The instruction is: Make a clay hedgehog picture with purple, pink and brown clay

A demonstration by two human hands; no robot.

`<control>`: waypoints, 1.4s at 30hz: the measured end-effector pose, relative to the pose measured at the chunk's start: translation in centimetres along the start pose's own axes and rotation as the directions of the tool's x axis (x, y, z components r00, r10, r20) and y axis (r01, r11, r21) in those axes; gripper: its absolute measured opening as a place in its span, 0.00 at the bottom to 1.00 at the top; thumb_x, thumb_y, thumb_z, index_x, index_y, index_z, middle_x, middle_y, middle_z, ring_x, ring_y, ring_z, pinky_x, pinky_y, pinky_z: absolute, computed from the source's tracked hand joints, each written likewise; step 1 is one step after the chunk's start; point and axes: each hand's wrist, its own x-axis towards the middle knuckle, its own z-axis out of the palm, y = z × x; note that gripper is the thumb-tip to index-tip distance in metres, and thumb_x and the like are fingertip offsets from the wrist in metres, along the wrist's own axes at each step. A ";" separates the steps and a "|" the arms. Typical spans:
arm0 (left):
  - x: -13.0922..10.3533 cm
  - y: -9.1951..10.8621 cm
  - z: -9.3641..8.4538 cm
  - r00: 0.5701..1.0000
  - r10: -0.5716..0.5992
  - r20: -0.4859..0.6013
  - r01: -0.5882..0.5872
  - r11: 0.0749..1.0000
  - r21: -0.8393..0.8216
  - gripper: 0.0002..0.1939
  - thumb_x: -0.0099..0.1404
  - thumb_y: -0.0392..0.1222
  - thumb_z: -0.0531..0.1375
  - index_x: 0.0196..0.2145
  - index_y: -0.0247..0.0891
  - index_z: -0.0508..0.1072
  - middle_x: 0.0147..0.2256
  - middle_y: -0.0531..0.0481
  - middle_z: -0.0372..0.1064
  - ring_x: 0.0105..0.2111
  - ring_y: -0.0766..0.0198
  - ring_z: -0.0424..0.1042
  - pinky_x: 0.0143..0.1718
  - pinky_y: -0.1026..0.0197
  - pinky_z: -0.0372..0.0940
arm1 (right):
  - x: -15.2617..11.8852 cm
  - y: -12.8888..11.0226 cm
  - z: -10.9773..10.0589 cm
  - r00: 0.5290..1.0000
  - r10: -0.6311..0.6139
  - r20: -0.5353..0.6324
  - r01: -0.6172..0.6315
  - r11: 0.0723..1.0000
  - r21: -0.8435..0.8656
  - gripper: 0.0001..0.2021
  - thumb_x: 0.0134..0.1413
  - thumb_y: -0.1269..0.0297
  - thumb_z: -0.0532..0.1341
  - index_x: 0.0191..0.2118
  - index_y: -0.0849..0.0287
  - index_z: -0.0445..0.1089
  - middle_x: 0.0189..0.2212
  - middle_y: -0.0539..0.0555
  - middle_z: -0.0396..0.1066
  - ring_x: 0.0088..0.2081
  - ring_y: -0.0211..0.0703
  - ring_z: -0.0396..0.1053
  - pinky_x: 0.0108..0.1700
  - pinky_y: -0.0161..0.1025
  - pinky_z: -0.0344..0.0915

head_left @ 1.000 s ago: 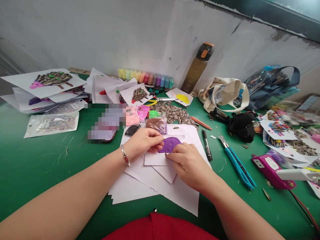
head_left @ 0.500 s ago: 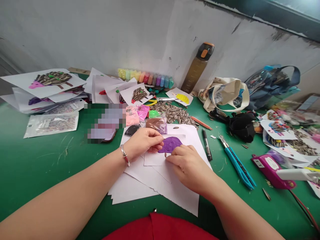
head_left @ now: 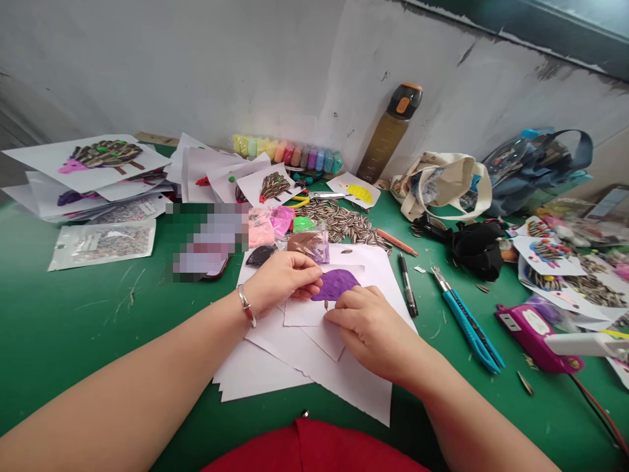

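A flat, rounded piece of purple clay (head_left: 338, 284) lies on a small white card (head_left: 301, 314), on top of larger sheets of white paper (head_left: 366, 387). At the clay's left end is my left hand (head_left: 289, 278), thumb and fingers pinched together; whatever may be between the tips is hidden. My right hand (head_left: 371, 328) rests on the card's right side with its fingers curled. One of its fingertips is at the lower end of a short brown piece (head_left: 326, 305) beneath the purple clay. The curled fingers conceal anything inside that hand.
Behind the paper are bags of brown clay (head_left: 307, 244) and pink clay (head_left: 259, 226), and a heap of sunflower seeds (head_left: 346, 221). A black pen (head_left: 407, 285) and blue utility knife (head_left: 469, 324) lie right. A bottle (head_left: 388, 137) leans on the wall.
Both hands keep almost the same place and pose. The whole view has shifted very slightly; nothing has clearly been taken up or let go.
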 end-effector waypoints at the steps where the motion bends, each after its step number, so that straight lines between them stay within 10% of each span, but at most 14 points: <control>1: 0.0 0.1 0.0 1.000 0.002 -0.001 -0.002 1.000 0.001 0.08 0.61 0.40 0.63 0.27 0.33 0.74 0.27 0.49 0.74 0.26 0.68 0.72 0.26 0.68 0.67 | 0.1 0.0 0.1 1.000 0.000 0.000 0.000 1.000 -0.002 0.14 0.59 0.75 0.54 0.39 0.55 0.76 0.31 0.53 0.68 0.37 0.43 0.61 0.40 0.42 0.51; 12: -0.1 0.1 0.0 1.000 0.002 0.001 -0.002 1.000 0.007 0.07 0.60 0.40 0.63 0.28 0.33 0.74 0.28 0.48 0.74 0.27 0.67 0.72 0.27 0.67 0.67 | 0.1 1.3 0.1 0.993 0.031 -0.114 -0.013 0.987 0.158 0.17 0.56 0.78 0.54 0.43 0.53 0.76 0.37 0.53 0.71 0.39 0.43 0.65 0.42 0.41 0.55; 42: 0.0 0.1 0.0 1.000 0.016 0.002 -0.016 1.000 -0.004 0.08 0.59 0.41 0.65 0.27 0.34 0.74 0.28 0.48 0.74 0.27 0.67 0.72 0.27 0.67 0.67 | 0.2 0.7 0.1 0.997 -0.016 -0.079 0.008 0.994 -0.107 0.17 0.61 0.74 0.54 0.50 0.51 0.72 0.37 0.55 0.68 0.40 0.46 0.59 0.41 0.44 0.51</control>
